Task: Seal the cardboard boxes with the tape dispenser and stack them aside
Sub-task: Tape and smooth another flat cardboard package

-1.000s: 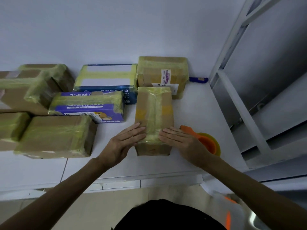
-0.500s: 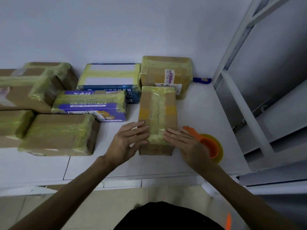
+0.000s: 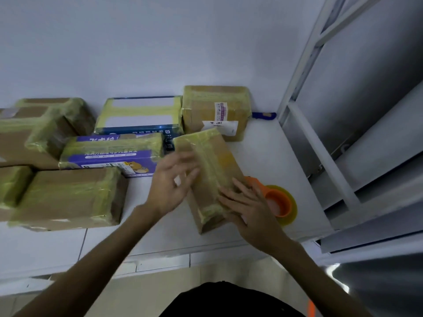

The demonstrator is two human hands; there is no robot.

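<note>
Taped box [image 3: 217, 161] swings, far end to 11 o'clock. Left hand [image 3: 169, 191] open, blurred; right hand [image 3: 249, 209] flat on it. Sealed, apparently; next, stack toward 9 o'clock.

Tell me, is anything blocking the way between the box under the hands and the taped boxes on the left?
Nothing visible does. Only the left hand and bare table lie between the held box and the purple box. The tape dispenser sits on the right.

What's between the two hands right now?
Head view: the taped cardboard box, lying skewed, sits between left hand and right hand; the right rests on it.
</note>
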